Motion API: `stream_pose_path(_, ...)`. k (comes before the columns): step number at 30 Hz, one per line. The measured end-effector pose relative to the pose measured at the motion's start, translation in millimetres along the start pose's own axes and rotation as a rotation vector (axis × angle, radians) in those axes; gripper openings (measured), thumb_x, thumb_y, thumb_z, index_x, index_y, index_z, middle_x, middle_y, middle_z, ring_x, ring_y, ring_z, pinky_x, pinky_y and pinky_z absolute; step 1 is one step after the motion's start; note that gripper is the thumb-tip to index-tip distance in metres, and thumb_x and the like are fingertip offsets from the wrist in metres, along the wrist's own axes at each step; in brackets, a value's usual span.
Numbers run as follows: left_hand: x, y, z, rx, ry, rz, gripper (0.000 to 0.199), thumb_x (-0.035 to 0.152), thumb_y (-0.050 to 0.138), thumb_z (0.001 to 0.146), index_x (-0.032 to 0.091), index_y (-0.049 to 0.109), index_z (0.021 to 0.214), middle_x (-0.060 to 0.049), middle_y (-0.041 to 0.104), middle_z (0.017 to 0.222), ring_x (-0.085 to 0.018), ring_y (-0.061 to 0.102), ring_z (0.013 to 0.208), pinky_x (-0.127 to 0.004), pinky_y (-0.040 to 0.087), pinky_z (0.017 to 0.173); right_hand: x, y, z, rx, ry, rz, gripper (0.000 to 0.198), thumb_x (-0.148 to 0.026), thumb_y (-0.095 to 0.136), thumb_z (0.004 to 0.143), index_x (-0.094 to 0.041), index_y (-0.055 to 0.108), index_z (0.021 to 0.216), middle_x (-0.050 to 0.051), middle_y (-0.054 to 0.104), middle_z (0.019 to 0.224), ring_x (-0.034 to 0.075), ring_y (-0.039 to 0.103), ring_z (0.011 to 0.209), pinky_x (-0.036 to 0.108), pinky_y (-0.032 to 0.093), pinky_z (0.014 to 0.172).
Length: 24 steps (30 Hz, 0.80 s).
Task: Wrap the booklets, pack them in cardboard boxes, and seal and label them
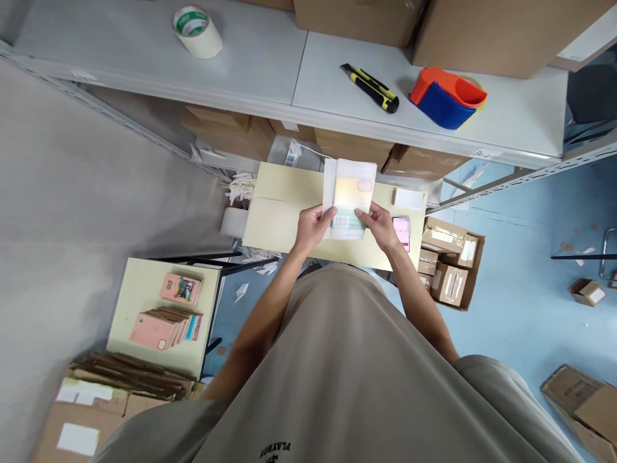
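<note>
Over the pale yellow table [284, 222], both hands hold a book [351, 193] with a white-to-yellow-to-green cover and a barcode near its lower edge. A white strip, perhaps a flap or wrapper, shows along its left side. My left hand [314, 226] pinches the lower left edge with the thumb on top. Gripping the lower right edge is my right hand [378, 225], thumb also on the cover. A phone [402, 233] with a pinkish lit screen lies right of my right hand. Behind it is a white box or stack of paper [409, 197].
Above the table, a grey shelf [260, 71] carries a tape roll [197, 32], a yellow-black utility knife [370, 88] and an orange-blue tape dispenser [448, 98]. Pink books [161, 326] lie on a side table [126, 289]. A carton [475, 273] of small boxes stands at right.
</note>
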<state>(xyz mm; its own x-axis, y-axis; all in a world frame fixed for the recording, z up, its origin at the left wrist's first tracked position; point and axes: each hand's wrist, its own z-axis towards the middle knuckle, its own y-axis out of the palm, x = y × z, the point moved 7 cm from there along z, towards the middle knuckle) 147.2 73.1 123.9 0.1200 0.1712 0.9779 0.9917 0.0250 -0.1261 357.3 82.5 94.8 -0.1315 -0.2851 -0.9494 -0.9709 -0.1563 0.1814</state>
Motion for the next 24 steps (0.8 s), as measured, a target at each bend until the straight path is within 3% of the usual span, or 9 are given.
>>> stream_pose_path(3, 0.8, -3.1, 0.9, 0.039, 0.034, 0.095, 0.053, 0.063, 0.074, 0.098, 0.022, 0.057, 0.069, 0.004, 0.045, 0.065, -0.014, 0.04, 0.067, -0.029, 0.031, 0.063, 8.6, 0.0, 5.9, 0.039, -0.011, -0.046, 0.08, -0.088, 0.093, 0.081, -0.024, 0.083, 0.128, 0.011, 0.09, 0.126, 0.033, 0.083, 0.116, 0.047, 0.072, 0.1)
stream_pose_path(6, -1.2, -8.8, 2.0, 0.111, 0.065, 0.225, 0.047, 0.053, 0.071, 0.103, 0.022, 0.059, 0.07, 0.005, 0.044, 0.063, -0.014, 0.04, 0.065, -0.03, 0.032, 0.065, 7.5, -7.2, 6.3, 0.246, -0.079, -0.145, 0.098, -0.096, 0.089, 0.078, -0.024, 0.08, 0.143, 0.018, 0.078, 0.158, 0.04, 0.074, 0.146, 0.057, 0.065, 0.123)
stream_pose_path(9, -6.0, -10.1, 1.8, 0.131, 0.09, 0.316, 0.029, 0.045, 0.074, 0.105, 0.021, 0.08, 0.09, -0.001, 0.066, 0.071, -0.018, 0.058, 0.07, -0.03, 0.043, 0.074, 4.9, 8.9, 1.7, 0.293, -0.081, -0.184, 0.103, -0.098, 0.084, 0.081, -0.025, 0.077, 0.152, 0.017, 0.069, 0.171, 0.041, 0.062, 0.163, 0.061, 0.054, 0.137)
stream_pose_path(12, -13.3, 0.5, -2.0, 0.032, 0.086, 0.349, 0.028, 0.039, 0.074, 0.107, 0.021, 0.089, 0.124, -0.015, 0.088, 0.114, -0.032, 0.08, 0.103, -0.037, 0.056, 0.097, 6.2, 43.7, -1.8, 0.189, -0.035, -0.14, 0.097, -0.096, 0.087, 0.081, -0.023, 0.081, 0.144, 0.017, 0.077, 0.16, 0.041, 0.069, 0.156, 0.056, 0.062, 0.129)
stream_pose_path(15, -21.8, 13.7, -10.1, -0.074, 0.014, 0.39, 0.041, 0.035, 0.073, 0.107, 0.019, 0.084, 0.144, -0.021, 0.083, 0.146, -0.042, 0.079, 0.132, -0.048, 0.058, 0.116, 10.5, 62.8, -0.4, 0.195, -0.04, -0.169, 0.08, -0.095, 0.08, 0.088, -0.024, 0.085, 0.125, 0.013, 0.086, 0.132, 0.038, 0.078, 0.136, 0.045, 0.07, 0.107)
stream_pose_path(19, -23.8, 13.6, -15.7, -0.116, -0.014, 0.29, 0.058, 0.036, 0.09, 0.095, 0.024, 0.081, 0.151, -0.015, 0.079, 0.157, -0.044, 0.075, 0.144, -0.051, 0.061, 0.122, 23.3, 49.6, 11.5, 0.268, -0.034, -0.255, 0.079, -0.101, 0.063, 0.095, -0.023, 0.073, 0.085, 0.005, 0.071, 0.082, 0.028, 0.074, 0.097, 0.035, 0.063, 0.08)
stream_pose_path(21, -25.2, -0.8, -11.8, -0.073, -0.045, 0.135, 0.064, 0.046, 0.094, 0.092, 0.025, 0.08, 0.151, -0.014, 0.079, 0.157, -0.042, 0.075, 0.143, -0.049, 0.065, 0.117, 27.8, 37.8, 16.3, 0.237, -0.005, -0.173, 0.078, -0.101, 0.07, 0.091, -0.024, 0.071, 0.081, 0.002, 0.067, 0.078, 0.023, 0.068, 0.086, 0.034, 0.06, 0.074)
stream_pose_path(24, -27.3, -36.7, -3.2, 0.086, -0.106, -0.049, 0.073, 0.064, 0.096, 0.088, 0.023, 0.08, 0.146, -0.016, 0.076, 0.161, -0.04, 0.072, 0.148, -0.045, 0.068, 0.111, 24.6, 27.7, 14.8, 0.125, 0.054, 0.015, 0.069, -0.094, 0.088, 0.083, -0.025, 0.079, 0.088, 0.002, 0.075, 0.083, 0.022, 0.071, 0.082, 0.036, 0.063, 0.077)
